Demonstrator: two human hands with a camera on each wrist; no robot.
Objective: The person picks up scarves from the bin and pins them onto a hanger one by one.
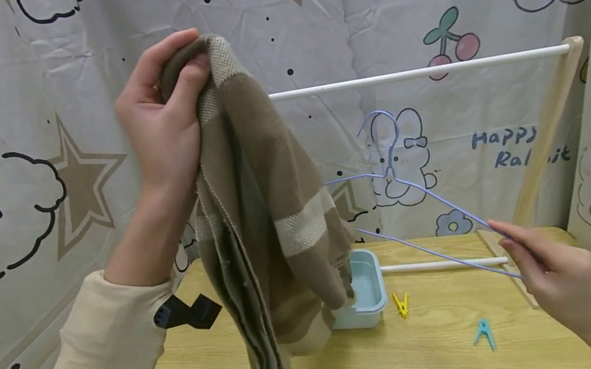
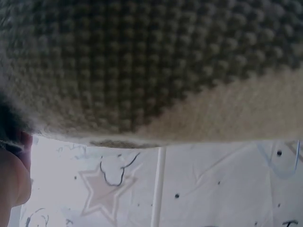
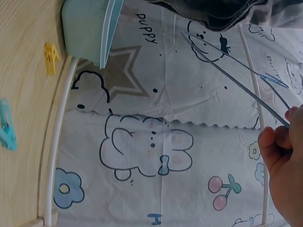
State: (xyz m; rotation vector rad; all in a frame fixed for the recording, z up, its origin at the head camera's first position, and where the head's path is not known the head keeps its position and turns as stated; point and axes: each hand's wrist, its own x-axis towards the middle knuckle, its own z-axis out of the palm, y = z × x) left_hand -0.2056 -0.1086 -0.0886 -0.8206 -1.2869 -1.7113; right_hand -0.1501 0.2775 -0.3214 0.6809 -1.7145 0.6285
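Observation:
A brown-and-cream checked cloth (image 1: 278, 180) hangs in folds from my raised left hand (image 1: 166, 114), which grips its top edge between thumb and fingers. In the left wrist view the cloth (image 2: 142, 71) fills the upper part, with one fingertip (image 2: 14, 184) at the edge. To the right, my right hand (image 1: 563, 273) pinches one end of a thin blue-purple wire hanger (image 1: 391, 170), its hook upward. In the head view the cloth covers the hanger's far end. The right wrist view shows that end of the hanger (image 3: 236, 82) bare, near the cloth (image 3: 218, 14).
Behind stands a drying rack with a white top bar (image 1: 427, 71) and wooden side post (image 1: 549, 130). On the wooden table (image 1: 433, 354) are a light-blue basin (image 1: 372, 309), partly behind the cloth, a yellow clothespin (image 1: 401, 305) and a teal clothespin (image 1: 484, 334). Printed curtains surround the table.

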